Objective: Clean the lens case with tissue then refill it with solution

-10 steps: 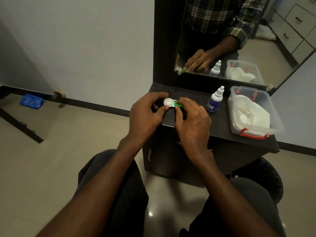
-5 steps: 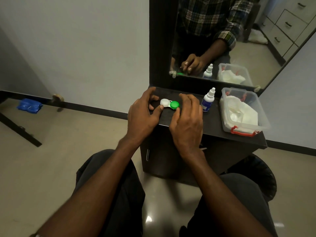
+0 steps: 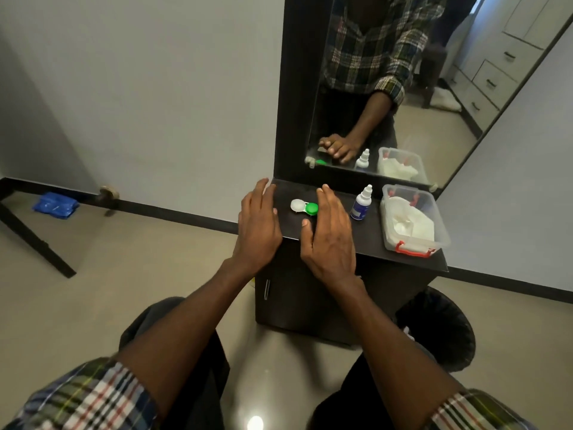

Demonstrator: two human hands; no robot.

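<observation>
The lens case [image 3: 304,207], with one white cap and one green cap, lies on the dark cabinet top [image 3: 366,240] with both caps on. My left hand [image 3: 259,226] hovers flat just left of it, fingers apart and empty. My right hand [image 3: 330,235] is spread just right of the case, close to the green cap, holding nothing. A small white solution bottle [image 3: 361,203] with a blue label stands upright to the right of my right hand. Farther right sits a clear plastic box [image 3: 414,223] with red clips, holding white tissue.
A tall mirror [image 3: 403,88] rises behind the cabinet top and reflects the hands, bottle and box. A black bin [image 3: 440,333] stands on the floor at the cabinet's right. A blue cloth [image 3: 55,204] lies on the floor at the far left wall.
Both hands have let go of the lens case and drawn back, opening flat on either side of it. The case now lies free on the cabinet top.
</observation>
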